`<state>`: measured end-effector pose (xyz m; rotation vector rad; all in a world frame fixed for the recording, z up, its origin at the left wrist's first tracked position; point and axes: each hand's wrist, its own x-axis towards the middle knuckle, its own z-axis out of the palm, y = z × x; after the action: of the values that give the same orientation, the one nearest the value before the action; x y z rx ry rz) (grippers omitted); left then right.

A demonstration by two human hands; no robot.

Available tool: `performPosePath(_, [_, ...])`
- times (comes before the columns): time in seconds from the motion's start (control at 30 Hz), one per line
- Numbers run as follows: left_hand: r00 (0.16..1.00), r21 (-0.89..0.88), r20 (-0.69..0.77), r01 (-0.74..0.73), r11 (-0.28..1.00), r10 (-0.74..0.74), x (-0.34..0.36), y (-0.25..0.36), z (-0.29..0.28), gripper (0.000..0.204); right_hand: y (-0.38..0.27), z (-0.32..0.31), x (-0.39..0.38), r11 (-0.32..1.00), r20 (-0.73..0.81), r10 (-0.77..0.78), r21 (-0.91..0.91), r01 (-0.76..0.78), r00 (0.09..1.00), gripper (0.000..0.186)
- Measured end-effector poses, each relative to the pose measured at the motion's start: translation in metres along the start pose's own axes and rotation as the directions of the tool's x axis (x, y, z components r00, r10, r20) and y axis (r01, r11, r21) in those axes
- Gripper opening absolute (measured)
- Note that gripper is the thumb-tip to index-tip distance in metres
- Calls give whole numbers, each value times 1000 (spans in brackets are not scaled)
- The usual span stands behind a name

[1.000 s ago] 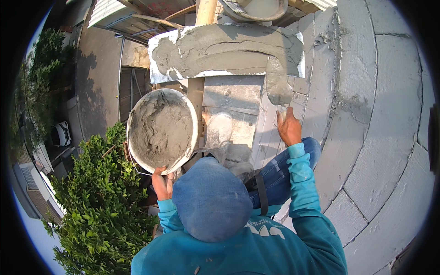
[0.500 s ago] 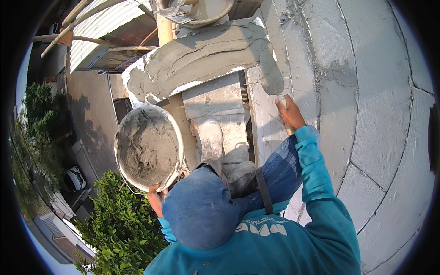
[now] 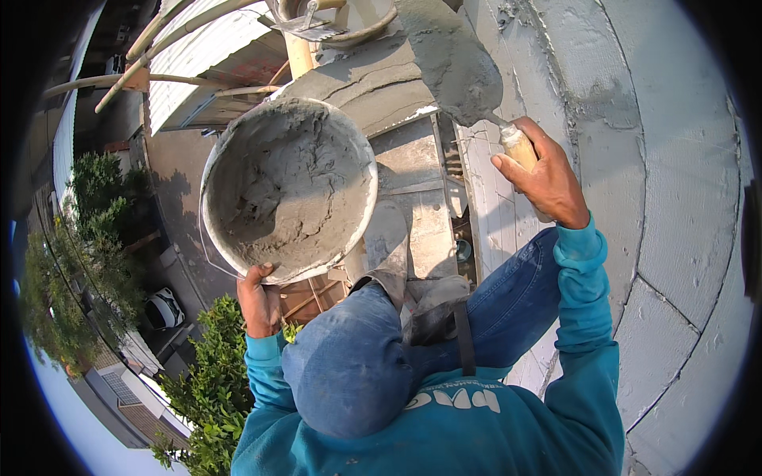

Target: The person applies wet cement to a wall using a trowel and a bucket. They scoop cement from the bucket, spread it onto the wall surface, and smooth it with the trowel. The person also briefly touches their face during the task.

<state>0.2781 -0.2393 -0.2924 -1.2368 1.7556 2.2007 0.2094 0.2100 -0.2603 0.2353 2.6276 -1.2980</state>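
Observation:
My left hand (image 3: 261, 300) grips the near rim of a white bucket (image 3: 369, 170), its thumb over the edge. Wet grey mortar (image 3: 317, 190) lies in the bucket and coats its inner wall. My right hand (image 3: 548, 170) is closed around the wooden handle of a trowel (image 3: 460, 71). Grey mortar covers the trowel's blade, which points up and to the left. Beyond the bucket is a white-edged slab (image 3: 361, 91) spread with mortar; the bucket and the blade hide parts of it.
At the top sits a second mortar pan (image 3: 369, 36) with a flat metal tool (image 3: 305, 30) on it. Bamboo poles (image 3: 171, 40) stick out at upper left. A grey block wall (image 3: 683, 182) rises on the right. Boards (image 3: 409, 159) lie under my feet, with a drop and a leafy tree (image 3: 210, 373) on the left.
My left hand has lifted the bucket up and away from me, over part of the slab. My right hand has raised the trowel, and its blade now looks larger and nearer.

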Motion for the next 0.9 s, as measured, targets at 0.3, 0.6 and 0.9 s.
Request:
performPosePath(0.3, [906, 251, 381, 92, 964, -185, 11, -5, 102, 15, -68, -47, -34, 811, 287, -55, -546, 210, 957, 41])
performPosePath(0.6, [775, 558, 515, 21, 830, -366, 10, -62, 162, 15, 8, -6, 16, 766, 339, -142, -558, 320, 930, 30])
performPosePath(0.9, [687, 663, 614, -181, 727, -389, -15, -78, 220, 17, 181, -41, -35, 848, 158, 491, 139, -512, 856, 95])
